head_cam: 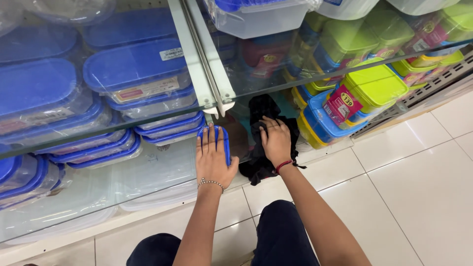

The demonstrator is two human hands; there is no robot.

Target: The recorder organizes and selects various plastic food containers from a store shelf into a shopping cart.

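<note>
My left hand (213,158) grips a small clear container with a blue lid (224,139), held on edge at the bottom of the shelf. My right hand (276,140) presses flat on a black cloth (261,111) that drapes from the lower shelf down to the floor tile. Both hands are under the glass shelf (148,116). A beaded bracelet circles my left wrist and a red thread circles my right.
Stacks of blue-lidded clear boxes (135,66) fill the left shelves. Green, yellow and blue lidded boxes (367,88) sit at right. White shelf brackets (207,64) split the bays. My dark-trousered knees (281,231) crouch on white floor tiles (419,197).
</note>
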